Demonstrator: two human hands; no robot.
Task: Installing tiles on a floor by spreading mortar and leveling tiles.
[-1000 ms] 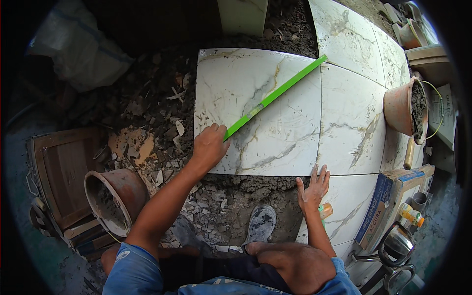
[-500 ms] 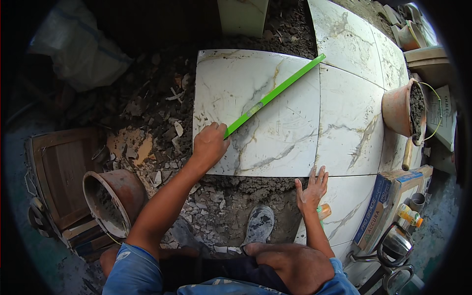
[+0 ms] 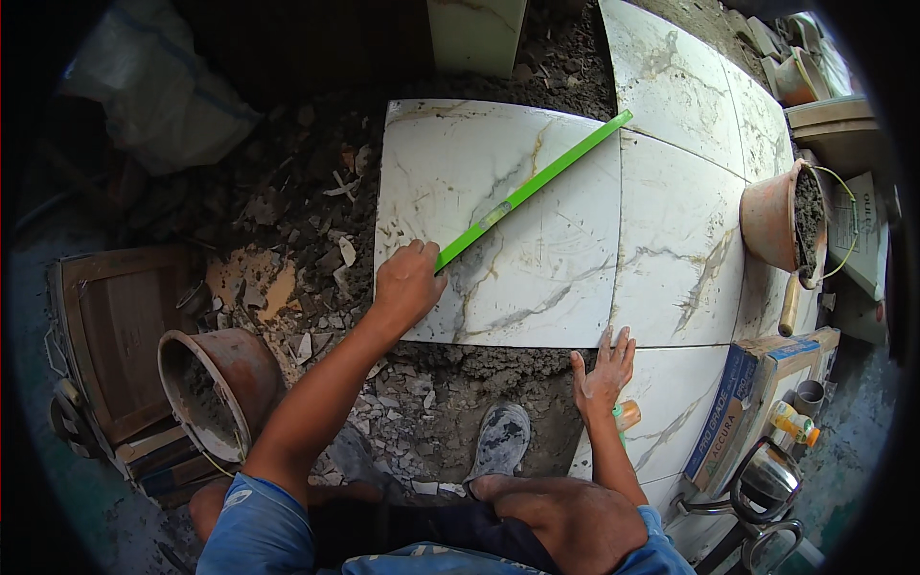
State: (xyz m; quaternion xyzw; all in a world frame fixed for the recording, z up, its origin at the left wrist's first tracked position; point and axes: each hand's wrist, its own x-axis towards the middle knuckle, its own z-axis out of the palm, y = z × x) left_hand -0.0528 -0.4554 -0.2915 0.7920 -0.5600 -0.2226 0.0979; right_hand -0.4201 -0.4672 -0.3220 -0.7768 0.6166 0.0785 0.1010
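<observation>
R hand [image 3: 604,376], approx 4 o'clock, fingers spread, is at edge of white floor tile [image 3: 666,388]. L hand [image 3: 407,283], approx 9 o'clock, curls round near end of green level [image 3: 534,191], lying diag. across lg. marbled tile [image 3: 537,287] twd 2 o'clock. Mortar bucket [image 3: 770,218] approx 3 o'clock.

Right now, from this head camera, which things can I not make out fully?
In the head view:
Level, near end: covered by the left hand.
Bubble in its vial: too small to read.
Orange-ended thing: partly hidden by the right forearm.
Pale panel: cut off by the top edge.
</observation>
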